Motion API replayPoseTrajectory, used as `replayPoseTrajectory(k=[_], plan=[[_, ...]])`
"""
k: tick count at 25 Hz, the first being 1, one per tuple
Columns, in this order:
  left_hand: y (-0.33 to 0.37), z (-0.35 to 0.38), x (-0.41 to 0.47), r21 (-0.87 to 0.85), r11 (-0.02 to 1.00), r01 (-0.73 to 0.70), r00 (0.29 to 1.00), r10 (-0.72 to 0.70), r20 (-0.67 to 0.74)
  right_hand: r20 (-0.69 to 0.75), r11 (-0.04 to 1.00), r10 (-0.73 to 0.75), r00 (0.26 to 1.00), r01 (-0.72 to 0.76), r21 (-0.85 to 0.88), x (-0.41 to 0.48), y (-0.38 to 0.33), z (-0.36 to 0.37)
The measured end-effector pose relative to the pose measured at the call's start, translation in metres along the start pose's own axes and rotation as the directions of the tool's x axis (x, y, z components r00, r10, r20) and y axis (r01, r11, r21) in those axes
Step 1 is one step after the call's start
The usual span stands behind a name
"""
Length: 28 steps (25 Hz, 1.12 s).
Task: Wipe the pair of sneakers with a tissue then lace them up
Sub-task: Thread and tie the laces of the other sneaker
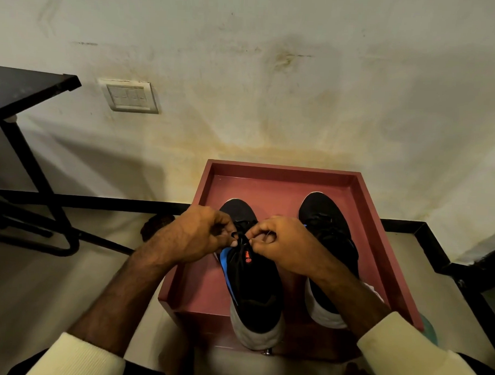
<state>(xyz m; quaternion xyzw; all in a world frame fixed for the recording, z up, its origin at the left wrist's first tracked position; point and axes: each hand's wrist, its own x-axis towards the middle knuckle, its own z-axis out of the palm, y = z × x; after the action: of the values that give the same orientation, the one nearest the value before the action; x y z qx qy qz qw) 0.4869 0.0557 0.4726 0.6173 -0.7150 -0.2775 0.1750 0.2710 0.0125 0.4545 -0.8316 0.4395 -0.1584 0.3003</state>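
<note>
Black lace (pixel 238 238) pinched by fingers (pixel 225 240) of my left hand (pixel 196 236) and right hand (pixel 285 243): lacing step; next probably an even pull.

In a red tray (pixel 281 168), toes toward the wall (pixel 246 72), stand two black sneakers. Above the left sneaker (pixel 252 288) the left grip (pixel 192 236) and right grip (pixel 289 247) each pinch its black lace (pixel 239 238); the right sneaker (pixel 325 217) lies beneath the right forearm.

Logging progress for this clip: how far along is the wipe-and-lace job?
No tissue shows; wiping seems over. Left hand and right hand pinch the black lace of the left black, white-soled sneaker. Remaining: finishing that; lacing on the right black sneaker is too dark to judge.
</note>
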Motion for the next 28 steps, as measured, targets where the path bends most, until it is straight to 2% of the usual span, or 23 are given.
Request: replayPoseTrajectory(k=[2,4,7,9,11,13,15,17,19,22,25,28], plan=[[-0.001,-0.002,-0.001,-0.027,1.000,0.000,1.000,0.000,-0.008,0.037,1.000,-0.005,0.999,0.006,-0.028,0.001,-0.001,0.000],[-0.003,-0.003,-0.002,-0.034,0.999,0.004,1.000,-0.004,0.007,0.038,0.999,0.017,0.999,-0.018,0.041,0.003,0.001,0.001],[-0.007,-0.005,-0.003,-0.022,0.999,0.034,0.998,-0.033,0.047,-0.060,0.981,0.085,0.995,-0.074,0.178,0.002,0.006,-0.001],[-0.009,-0.005,-0.003,-0.009,0.998,0.058,0.997,-0.057,0.055,-0.109,0.977,0.066,0.992,-0.042,0.210,-0.001,0.006,-0.002],[-0.009,-0.005,-0.003,0.016,0.997,0.073,0.995,-0.074,0.063,-0.131,0.974,-0.018,0.991,0.047,0.222,-0.006,0.003,-0.002],[-0.008,-0.005,-0.003,0.039,0.996,0.079,0.994,-0.081,0.069,-0.108,0.972,-0.158,0.982,0.174,0.161,-0.014,0.000,-0.003],[-0.008,-0.005,-0.004,0.055,0.995,0.079,0.994,-0.082,0.070,-0.004,0.956,-0.285,0.959,0.285,0.069,-0.020,-0.002,-0.001],[-0.007,-0.005,-0.003,0.049,0.996,0.068,0.995,-0.072,0.065,0.118,0.922,-0.352,0.928,0.366,-0.125,-0.022,-0.002,0.004],[-0.006,-0.006,-0.003,0.028,0.998,0.064,0.996,-0.066,0.056,0.159,0.881,-0.379,0.912,0.408,-0.239,-0.020,-0.004,0.008],[-0.005,-0.003,-0.001,0.024,0.997,0.080,0.994,-0.081,0.079,0.108,0.889,-0.419,0.901,0.432,-0.152,-0.020,-0.006,0.006],[-0.004,-0.001,-0.002,0.059,0.993,0.099,0.985,-0.107,0.133,-0.068,0.913,-0.407,0.911,0.408,0.007,-0.022,-0.008,0.005],[-0.001,0.002,-0.002,0.060,0.993,0.099,0.979,-0.108,0.172,-0.238,0.924,-0.334,0.912,0.366,0.107,-0.024,-0.010,0.014]])
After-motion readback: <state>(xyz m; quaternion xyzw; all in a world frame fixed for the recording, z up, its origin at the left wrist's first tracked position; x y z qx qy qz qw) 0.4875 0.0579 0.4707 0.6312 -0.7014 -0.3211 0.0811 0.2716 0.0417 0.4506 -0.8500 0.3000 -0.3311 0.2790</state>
